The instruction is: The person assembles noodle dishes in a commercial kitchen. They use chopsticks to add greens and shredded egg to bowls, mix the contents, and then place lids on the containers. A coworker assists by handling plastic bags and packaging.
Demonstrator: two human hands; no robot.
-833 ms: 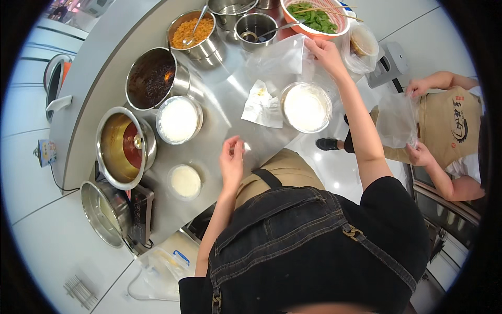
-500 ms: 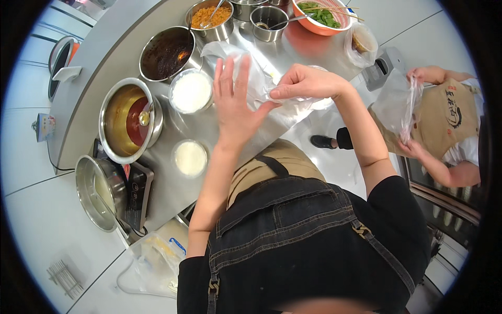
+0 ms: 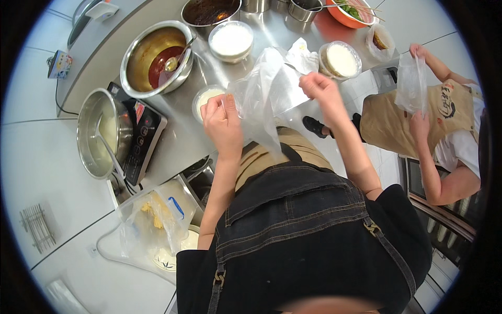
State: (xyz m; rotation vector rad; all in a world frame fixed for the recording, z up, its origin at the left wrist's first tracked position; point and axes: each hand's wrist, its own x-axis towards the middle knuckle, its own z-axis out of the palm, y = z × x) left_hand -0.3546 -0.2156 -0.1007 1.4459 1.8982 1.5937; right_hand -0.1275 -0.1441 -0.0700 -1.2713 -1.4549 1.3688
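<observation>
A thin clear plastic bag (image 3: 264, 97) hangs spread between my hands above the steel counter's front edge. My left hand (image 3: 224, 124) is closed on its left side. My right hand (image 3: 324, 93) pinches at its other side, the fingertips pressed together. Just behind my left hand sits a small round tub with white contents (image 3: 207, 97), partly covered by the hand. Farther back stands a larger clear tub of white food (image 3: 230, 41). Beyond my right hand are another white-filled tub (image 3: 341, 60) and a crumpled white tissue (image 3: 302, 56).
Left on the counter are a steel bowl of red-brown liquid (image 3: 137, 70) and a pot (image 3: 88, 141) by a black induction cooker (image 3: 149, 133). An orange basket of greens (image 3: 348, 20) stands at the back. A co-worker in a tan apron (image 3: 389, 123) holds a plastic bag (image 3: 411, 86) at right.
My left hand has gone from flat with fingers spread to closed on the bag. My hands are farther apart, with the bag stretched out between them. The view has shifted left.
</observation>
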